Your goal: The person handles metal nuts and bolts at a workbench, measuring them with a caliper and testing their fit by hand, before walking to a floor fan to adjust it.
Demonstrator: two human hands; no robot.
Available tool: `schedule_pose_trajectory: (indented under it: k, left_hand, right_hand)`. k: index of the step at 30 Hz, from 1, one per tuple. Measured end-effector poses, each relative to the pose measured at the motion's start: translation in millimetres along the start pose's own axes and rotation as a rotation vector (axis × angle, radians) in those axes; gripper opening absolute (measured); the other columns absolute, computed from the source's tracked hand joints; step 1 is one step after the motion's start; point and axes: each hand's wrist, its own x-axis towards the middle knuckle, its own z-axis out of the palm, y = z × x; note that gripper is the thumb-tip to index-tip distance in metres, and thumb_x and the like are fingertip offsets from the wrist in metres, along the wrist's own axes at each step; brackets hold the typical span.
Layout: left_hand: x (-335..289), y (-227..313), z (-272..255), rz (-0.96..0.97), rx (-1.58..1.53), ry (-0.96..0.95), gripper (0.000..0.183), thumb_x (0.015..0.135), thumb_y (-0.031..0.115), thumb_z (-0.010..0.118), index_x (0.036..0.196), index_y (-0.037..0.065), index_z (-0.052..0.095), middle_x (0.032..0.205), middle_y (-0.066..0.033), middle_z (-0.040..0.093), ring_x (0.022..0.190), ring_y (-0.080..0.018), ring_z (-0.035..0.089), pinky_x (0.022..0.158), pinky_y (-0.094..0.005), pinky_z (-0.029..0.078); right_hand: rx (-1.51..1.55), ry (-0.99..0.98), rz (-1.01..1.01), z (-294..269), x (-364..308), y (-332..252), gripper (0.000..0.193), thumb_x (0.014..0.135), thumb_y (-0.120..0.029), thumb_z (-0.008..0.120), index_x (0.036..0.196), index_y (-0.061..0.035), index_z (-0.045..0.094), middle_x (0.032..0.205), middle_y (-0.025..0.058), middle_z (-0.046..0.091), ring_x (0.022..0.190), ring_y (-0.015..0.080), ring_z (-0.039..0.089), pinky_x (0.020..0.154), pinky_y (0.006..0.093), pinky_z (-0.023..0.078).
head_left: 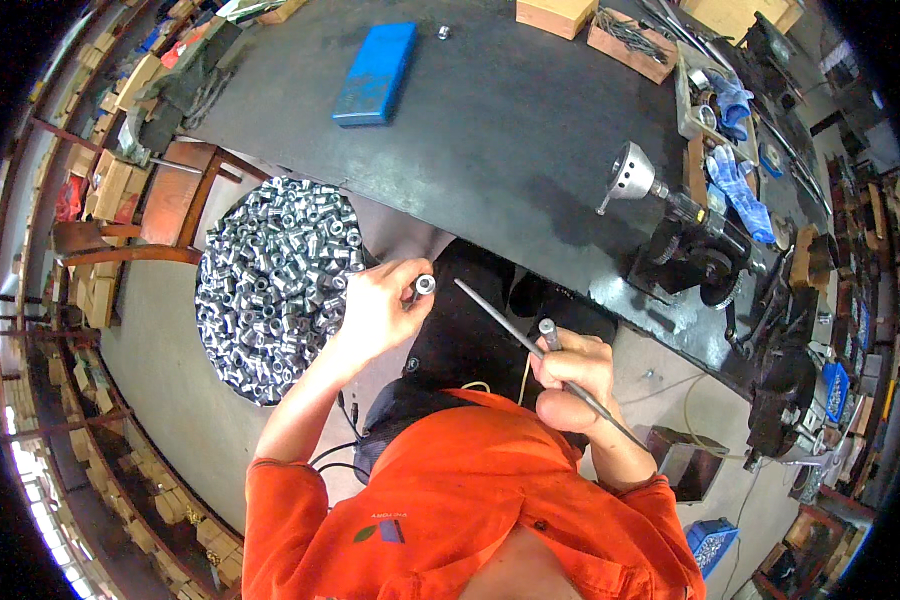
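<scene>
Your left hand (pixel 375 312) pinches a small metal sleeve (pixel 425 284) between thumb and fingertips, its open bore turned up and outward. Your right hand (pixel 573 375) is closed around a thin steel rod (pixel 505 322), which runs from behind the wrist, through the fist, and out to a tip that stops just short of the sleeve, apart from it. A short grey cylinder (pixel 548 333) stands up from the same fist, against the rod.

Just beyond your left knuckles sits a round basin (pixel 270 290) heaped with like sleeves. Past both sets of fingertips runs the dark workbench (pixel 500 130), with a small chuck-headed machine (pixel 660 200) beyond your right hand and a blue flat box (pixel 375 72) farther out.

Risks: the pinch on the sleeve is shallow, at the rim only, so a sideways push from the rod tip could flick it onto the floor. The rod's long free end could waver and jab your left fingertips. Holding two items in the right fist weakens control of both.
</scene>
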Motion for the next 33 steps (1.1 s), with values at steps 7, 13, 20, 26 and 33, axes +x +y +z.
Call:
schedule_pose_trajectory:
  k: [7,13,20,26,33]
  left_hand:
    - [0,0,4,0.108,0.072,0.002,0.021,0.061,0.002,0.067,0.080,0.006,0.059,0.062,-0.0048,0.051,0.047,-0.0167,0.049,0.046,-0.0300,0.041]
    - [-3,4,10,0.207,0.082,-0.055,0.028,0.059,0.006,0.070,0.086,0.008,0.061,0.067,-0.0070,0.055,0.057,-0.0266,0.058,0.052,-0.0361,0.047]
    - [11,18,24,0.242,0.059,-0.106,0.029,0.060,0.006,0.069,0.088,0.008,0.062,0.069,-0.0074,0.057,0.058,-0.0267,0.059,0.053,-0.0370,0.047]
    - [67,-19,31,0.145,0.248,-0.105,0.023,0.069,0.016,0.064,0.090,0.008,0.064,0.078,-0.0138,0.065,0.072,-0.0333,0.064,0.064,-0.0428,0.051]
    - [168,-40,59,0.061,0.282,0.001,0.031,0.073,0.015,0.064,0.103,0.007,0.064,0.078,-0.0173,0.065,0.078,-0.0361,0.063,0.069,-0.0445,0.050]
  right_hand:
    - [0.055,-0.112,-0.020,10,-4,9,0.048,0.081,-0.044,0.058,0.057,-0.0077,0.037,0.058,0.0060,0.032,0.045,0.0216,0.036,0.041,0.0346,0.023]
    - [0.032,-0.166,0.073,14,6,11,0.026,0.064,-0.016,0.061,0.058,-0.0058,0.038,0.058,0.0072,0.035,0.047,0.0232,0.038,0.043,0.0337,0.027]
    - [-0.114,-0.108,0.047,18,7,32,0.020,0.062,-0.012,0.061,0.061,-0.0058,0.042,0.061,0.0090,0.039,0.048,0.0266,0.042,0.043,0.0365,0.031]
    - [-0.155,0.115,0.035,-12,-9,19,0.027,0.061,-0.018,0.063,0.056,-0.0082,0.039,0.058,0.0043,0.038,0.046,0.0199,0.040,0.043,0.0314,0.029]
    - [-0.029,0.057,0.243,-5,-30,19,0.022,0.062,-0.005,0.061,0.060,-0.0084,0.039,0.063,0.0051,0.038,0.056,0.0200,0.041,0.047,0.0317,0.031]
